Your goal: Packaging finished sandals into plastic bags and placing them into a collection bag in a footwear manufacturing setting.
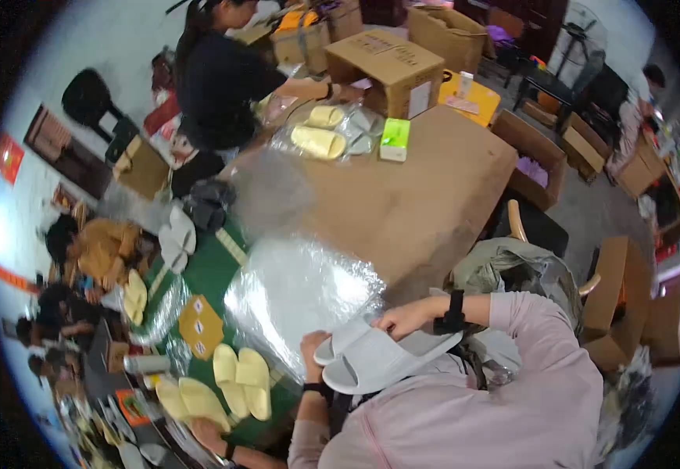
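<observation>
A pair of light grey slide slippers (379, 362) lies in front of my body, one partly over the other. My left hand (313, 356) is closed around their toe end. Above the straps, my right hand (404, 317) has its fingers bent and pressed on the farther slipper; its fingertips are partly hidden. Clear plastic bags (297, 285) lie flat on the table just beyond the slippers. Over on the left, a co-worker's hand (209, 435) touches a yellow slipper (191, 400), beside another yellow pair (242, 381).
Brown cardboard (426, 180) covers the table's far part; green surface (207, 273) shows left. Bagged yellow slippers (318, 142) and a green-white box (395, 141) lie at the far side, near a standing co-worker (219, 86). Open cartons (531, 160) stand at right.
</observation>
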{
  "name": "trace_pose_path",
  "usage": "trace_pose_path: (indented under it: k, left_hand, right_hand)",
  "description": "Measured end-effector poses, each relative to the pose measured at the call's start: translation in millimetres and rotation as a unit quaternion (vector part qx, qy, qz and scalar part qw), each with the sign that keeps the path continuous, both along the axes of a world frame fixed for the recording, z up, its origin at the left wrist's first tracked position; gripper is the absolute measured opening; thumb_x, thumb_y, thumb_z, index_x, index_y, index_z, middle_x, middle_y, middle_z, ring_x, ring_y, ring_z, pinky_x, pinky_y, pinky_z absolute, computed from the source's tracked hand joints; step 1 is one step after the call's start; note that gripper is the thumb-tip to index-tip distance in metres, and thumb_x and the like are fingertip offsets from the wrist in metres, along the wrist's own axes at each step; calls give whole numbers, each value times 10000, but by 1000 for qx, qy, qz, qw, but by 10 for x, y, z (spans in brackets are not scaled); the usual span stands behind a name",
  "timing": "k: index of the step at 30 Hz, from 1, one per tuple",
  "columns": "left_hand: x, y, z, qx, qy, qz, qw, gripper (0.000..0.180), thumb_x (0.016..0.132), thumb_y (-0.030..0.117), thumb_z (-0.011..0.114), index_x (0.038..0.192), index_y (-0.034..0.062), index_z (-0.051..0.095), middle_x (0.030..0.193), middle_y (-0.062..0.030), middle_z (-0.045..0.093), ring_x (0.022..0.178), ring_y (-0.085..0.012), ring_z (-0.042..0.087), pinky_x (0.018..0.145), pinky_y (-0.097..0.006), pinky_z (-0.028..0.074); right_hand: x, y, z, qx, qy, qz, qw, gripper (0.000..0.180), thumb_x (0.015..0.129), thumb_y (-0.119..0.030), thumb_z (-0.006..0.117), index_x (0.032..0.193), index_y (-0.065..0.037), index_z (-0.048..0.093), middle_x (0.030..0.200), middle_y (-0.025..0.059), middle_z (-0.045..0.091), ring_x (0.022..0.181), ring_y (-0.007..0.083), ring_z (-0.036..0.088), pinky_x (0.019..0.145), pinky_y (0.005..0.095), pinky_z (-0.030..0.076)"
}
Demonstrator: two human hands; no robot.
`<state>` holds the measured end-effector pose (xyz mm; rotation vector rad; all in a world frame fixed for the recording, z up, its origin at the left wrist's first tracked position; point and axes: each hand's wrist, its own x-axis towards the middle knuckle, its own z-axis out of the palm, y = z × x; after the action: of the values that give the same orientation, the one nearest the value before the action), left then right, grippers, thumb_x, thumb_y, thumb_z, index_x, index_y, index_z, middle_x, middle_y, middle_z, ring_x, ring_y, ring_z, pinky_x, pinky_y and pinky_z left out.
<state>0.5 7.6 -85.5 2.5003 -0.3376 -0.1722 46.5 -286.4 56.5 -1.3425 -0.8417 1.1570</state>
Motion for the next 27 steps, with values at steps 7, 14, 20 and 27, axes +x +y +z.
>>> trace_pose_path:
  k: [7,14,20,27]
  left_hand:
    - [-432,-60,-140,198,10,35,980,451,770,267,598,1211,183,553,1358,-236,322,1159,-451,365,962,-463,345]
    - [-399,-166,-55,186,-91,82,975,403,740,42,509,1138,-8,547,1113,-163,547,902,-314,542,818,-399,437]
    - [-302,-204,183,124,-74,164,976,179,784,82,568,938,31,643,926,-105,588,859,-290,538,761,-407,436]
    - [-232,-244,615,77,-198,282,936,63,758,119,638,791,69,661,833,-61,606,846,-246,530,781,-383,391]
  right_hand:
    - [-10,-166,-395,-111,-13,64,992,288,788,-115,535,1038,24,572,1002,46,591,890,114,496,779,255,402]
    - [-14,-250,-364,-142,67,29,987,261,801,-104,536,1020,30,581,963,-8,573,852,87,494,740,219,403]
    - [55,-201,-427,-95,28,23,995,247,795,-70,534,1010,43,578,982,-10,518,854,81,471,729,205,391]
    - [41,-90,-333,-44,-46,50,997,234,813,-82,537,1022,14,581,1032,50,546,924,133,484,818,259,394]
